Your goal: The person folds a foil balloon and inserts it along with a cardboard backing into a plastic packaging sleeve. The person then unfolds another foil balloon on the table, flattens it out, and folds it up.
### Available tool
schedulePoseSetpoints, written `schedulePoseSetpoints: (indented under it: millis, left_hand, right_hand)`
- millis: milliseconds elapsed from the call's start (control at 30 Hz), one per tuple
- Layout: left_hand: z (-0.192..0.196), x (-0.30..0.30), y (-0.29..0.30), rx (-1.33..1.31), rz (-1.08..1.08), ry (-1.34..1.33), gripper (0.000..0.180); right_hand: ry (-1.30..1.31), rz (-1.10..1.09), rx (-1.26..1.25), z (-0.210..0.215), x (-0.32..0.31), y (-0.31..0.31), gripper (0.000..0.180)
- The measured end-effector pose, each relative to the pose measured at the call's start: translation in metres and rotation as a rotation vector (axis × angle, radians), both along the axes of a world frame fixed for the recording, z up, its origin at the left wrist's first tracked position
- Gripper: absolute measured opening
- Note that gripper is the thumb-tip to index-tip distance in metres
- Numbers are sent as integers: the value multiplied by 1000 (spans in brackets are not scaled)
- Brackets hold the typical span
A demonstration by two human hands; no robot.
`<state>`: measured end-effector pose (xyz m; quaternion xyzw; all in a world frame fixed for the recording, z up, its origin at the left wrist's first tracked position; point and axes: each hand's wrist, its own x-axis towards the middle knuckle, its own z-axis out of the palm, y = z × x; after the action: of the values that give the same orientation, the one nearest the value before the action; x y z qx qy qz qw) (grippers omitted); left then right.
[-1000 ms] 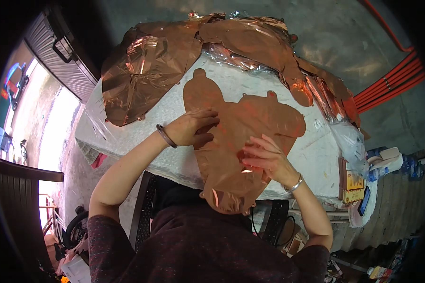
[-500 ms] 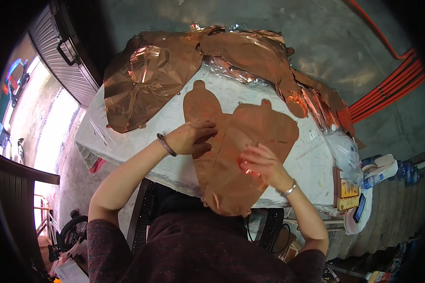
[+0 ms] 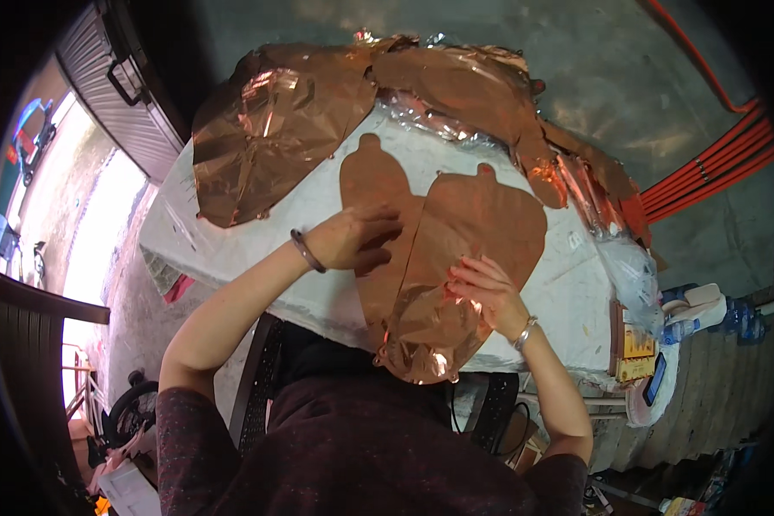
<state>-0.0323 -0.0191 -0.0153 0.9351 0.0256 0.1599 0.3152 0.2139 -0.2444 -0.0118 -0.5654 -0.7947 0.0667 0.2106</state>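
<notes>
A flat copper-coloured foil balloon [image 3: 482, 215] with rounded lobes and small tabs lies in front of me, its near end hanging over the table's edge. My left hand [image 3: 363, 236] rests over its left lobe, fingers stretched out and slightly apart. On the right part, my right hand [image 3: 493, 297] has its fingers extended and loosely bent against the foil; nothing shows gripped in it. The near end of the foil is creased and shiny. Beyond my left hand, more flat copper foil balloons [image 3: 267, 129] lie spread on the table.
The white-covered table [image 3: 310, 288] has a stack of copper foil balloons [image 3: 456, 90] along its far side. Clear plastic [image 3: 628, 275], a yellow box [image 3: 636, 354] and a phone [image 3: 655, 380] sit at the right. Orange pipes [image 3: 705, 168] run along the wall; a dark chair [image 3: 34, 344] stands left.
The foil balloon's near end has wrinkled and drawn in, with brighter creases. Both hands stay over the foil with small shifts, and the right fingers look straighter. The view has moved slightly.
</notes>
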Motion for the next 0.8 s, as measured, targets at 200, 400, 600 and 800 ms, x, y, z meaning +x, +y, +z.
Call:
schedulePoseSetpoints:
  millis: [200, 400, 600, 800]
  left_hand:
    - [-11, 11, -10, 237, 42, -116, 61]
    - [5, 21, -14, 51, -47, 78, 66]
    - [-1, 17, -19, 175, -33, -30, 65]
    - [-6, 16, -18, 216, -28, -41, 64]
  right_hand:
    - [24, 3, 9, 0, 1, 0, 36]
    - [-10, 23, 9, 0, -5, -3, 34]
    - [-61, 45, 22, 4, -13, -7, 36]
    - [-77, 40, 35, 2, -12, -7, 39]
